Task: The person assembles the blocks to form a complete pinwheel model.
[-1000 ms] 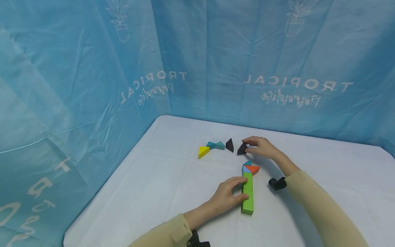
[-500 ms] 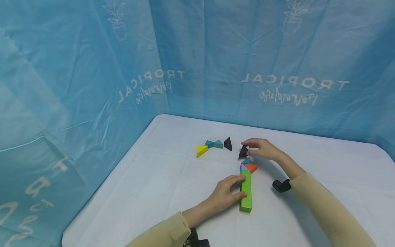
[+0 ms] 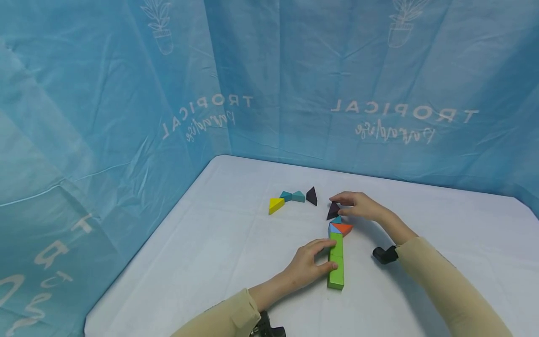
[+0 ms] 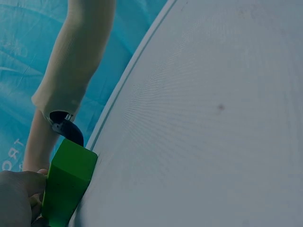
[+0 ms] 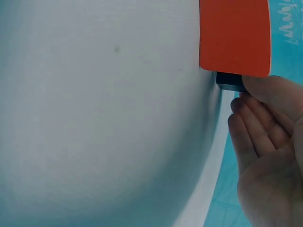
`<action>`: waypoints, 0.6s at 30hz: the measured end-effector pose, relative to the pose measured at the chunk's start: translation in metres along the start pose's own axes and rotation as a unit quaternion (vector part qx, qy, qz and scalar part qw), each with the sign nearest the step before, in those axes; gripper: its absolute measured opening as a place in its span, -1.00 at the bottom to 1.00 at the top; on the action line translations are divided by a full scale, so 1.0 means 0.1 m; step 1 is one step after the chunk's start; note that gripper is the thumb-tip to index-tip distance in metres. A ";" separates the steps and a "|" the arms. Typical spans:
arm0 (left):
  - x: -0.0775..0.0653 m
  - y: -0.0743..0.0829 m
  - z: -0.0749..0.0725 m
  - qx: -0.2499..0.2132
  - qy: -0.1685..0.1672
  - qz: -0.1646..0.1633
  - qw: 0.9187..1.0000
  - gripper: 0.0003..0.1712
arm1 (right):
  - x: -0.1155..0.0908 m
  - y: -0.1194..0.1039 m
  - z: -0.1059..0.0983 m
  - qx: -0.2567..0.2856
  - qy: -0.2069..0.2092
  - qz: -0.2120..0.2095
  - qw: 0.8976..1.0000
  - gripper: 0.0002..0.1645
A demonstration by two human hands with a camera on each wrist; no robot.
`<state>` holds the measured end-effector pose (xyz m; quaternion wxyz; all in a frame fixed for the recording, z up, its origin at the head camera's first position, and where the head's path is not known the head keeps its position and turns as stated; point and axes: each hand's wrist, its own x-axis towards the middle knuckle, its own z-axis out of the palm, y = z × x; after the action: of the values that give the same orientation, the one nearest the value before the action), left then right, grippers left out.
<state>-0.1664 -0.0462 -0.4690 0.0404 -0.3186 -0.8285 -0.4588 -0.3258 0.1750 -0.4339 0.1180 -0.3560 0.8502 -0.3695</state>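
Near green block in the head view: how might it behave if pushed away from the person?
The near green block is probably stiff, given its crisp, straight edges. Its flat faces suggest it would slide rather than roll. Lying end to end with the far green block, it would likely shove that along too.

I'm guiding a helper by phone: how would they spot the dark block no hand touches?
On the white table, find the yellow block left of the right hand. Rightward come two teal blocks, then the dark block: unlike its dark lookalike, which that hand pinches, it sits untouched.
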 end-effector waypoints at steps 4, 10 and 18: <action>0.00 0.00 -0.01 -0.001 0.000 -0.001 1.000 -0.44 | 0.00 0.00 -0.04 0.032 0.001 -0.004 0.999 -0.47; 0.00 0.00 -0.01 -0.001 0.002 -0.005 1.000 -0.44 | 0.05 0.08 -0.01 0.092 0.046 0.050 0.993 -0.52; 0.01 0.01 0.00 0.006 0.001 0.005 1.000 -0.45 | 0.07 0.15 0.10 0.103 0.036 0.072 0.991 -0.49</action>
<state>-0.1664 -0.0457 -0.4679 0.0456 -0.3216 -0.8297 -0.4539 -0.3338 0.1719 -0.4507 0.1498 -0.2658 0.8348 -0.4582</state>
